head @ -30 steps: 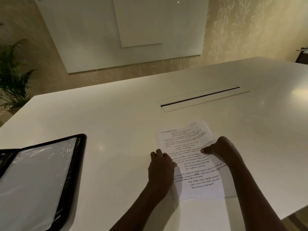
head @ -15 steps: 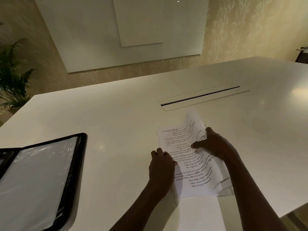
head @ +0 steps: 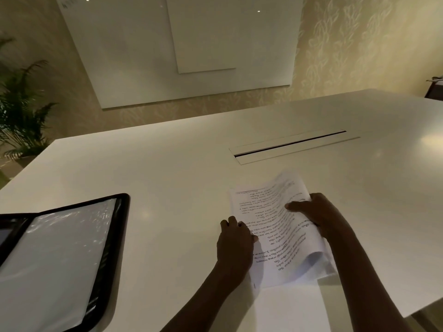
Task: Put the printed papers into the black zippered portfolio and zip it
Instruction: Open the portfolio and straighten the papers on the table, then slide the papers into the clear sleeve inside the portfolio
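One black zippered portfolio (head: 121, 236) is lying open at the lower left of the frame. One stack of printed papers (head: 275, 226) is sitting at lower centre; its sheet count cannot be told. Two hands are showing there: the left hand (head: 235, 243) and the right hand (head: 316, 212). One potted plant (head: 19, 111) is standing at the left edge.

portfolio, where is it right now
In the head view the black portfolio lies open at the table's left edge, well left of the papers and both hands.
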A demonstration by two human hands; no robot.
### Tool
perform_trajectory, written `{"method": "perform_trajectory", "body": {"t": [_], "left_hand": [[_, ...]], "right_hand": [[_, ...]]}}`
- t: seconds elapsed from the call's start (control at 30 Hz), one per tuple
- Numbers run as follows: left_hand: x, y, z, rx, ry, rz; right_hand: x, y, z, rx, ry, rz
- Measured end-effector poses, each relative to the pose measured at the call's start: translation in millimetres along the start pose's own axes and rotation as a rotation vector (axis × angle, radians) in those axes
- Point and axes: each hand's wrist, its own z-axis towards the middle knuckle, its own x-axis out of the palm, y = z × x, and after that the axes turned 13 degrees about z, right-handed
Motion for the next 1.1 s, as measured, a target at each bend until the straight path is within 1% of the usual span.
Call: {"method": "perform_trajectory", "body": {"t": [0.03, 0.13, 0.2, 0.23, 0.27, 0.3, 0.33, 0.37, 0.43, 0.47, 0.5, 0.53, 0.63, 0.7, 0.77, 0.9, 1.0, 1.1], "left_hand": [[1, 1, 1, -0.028, 0.015, -0.043], [2, 7, 2, -0.032, 0.031, -0.147], [-3, 12, 2, -0.095, 0.06, -0.302], [-4, 17, 4, -0.155, 0.092, -0.396], [-5, 21, 8, -0.215, 0.085, -0.504], [-8, 25, 12, -0.296, 0.109, -0.578], [-8, 31, 18, -0.353, 0.099, -0.679], [-12, 37, 22, -0.409, 0.123, -0.805], [-21, 45, 28, -0.398, 0.189, -1.149], [-25, 49, 30, -0.335, 0.2, -1.285], [-33, 51, 30, -0.279, 0.177, -1.33], [-42, 53, 30, -0.249, 0.127, -1.33], [-70, 51, 33, -0.283, -0.106, -1.224], [-89, 48, 33, -0.248, -0.261, -1.147], [-105, 45, 34, -0.204, -0.365, -1.097], [-119, 44, 30, -0.162, -0.43, -1.082], [-112, 47, 24, -0.201, -0.403, -1.078], [-103, 52, 21, -0.212, -0.362, -1.082]], "right_hand": [[-5, 0, -3, -0.018, -0.028, -0.049], [-14, -2, -4, -0.038, -0.089, -0.131], [-11, 1, -12, -0.134, -0.102, -0.194], [-10, 3, -16, -0.192, -0.092, -0.205], [-9, 5, -20, -0.247, -0.064, -0.192], [-9, 7, -26, -0.3, -0.027, -0.16], [-9, 12, -33, -0.351, 0.016, -0.114], [-10, 15, -38, -0.391, 0.056, -0.054], [-9, 21, -46, -0.432, 0.126, 0.084], [-8, 24, -48, -0.439, 0.151, 0.135], [-7, 26, -50, -0.451, 0.164, 0.161], [-5, 28, -51, -0.469, 0.161, 0.166], [3, 33, -51, -0.533, 0.082, 0.179], [8, 37, -51, -0.58, 0.026, 0.21], [12, 43, -52, -0.618, -0.007, 0.254], [15, 45, -51, -0.653, 0.0, 0.325], [18, 34, -47, -0.622, 0.016, 0.302], [20, 23, -44, -0.57, 0.063, 0.333]]}}
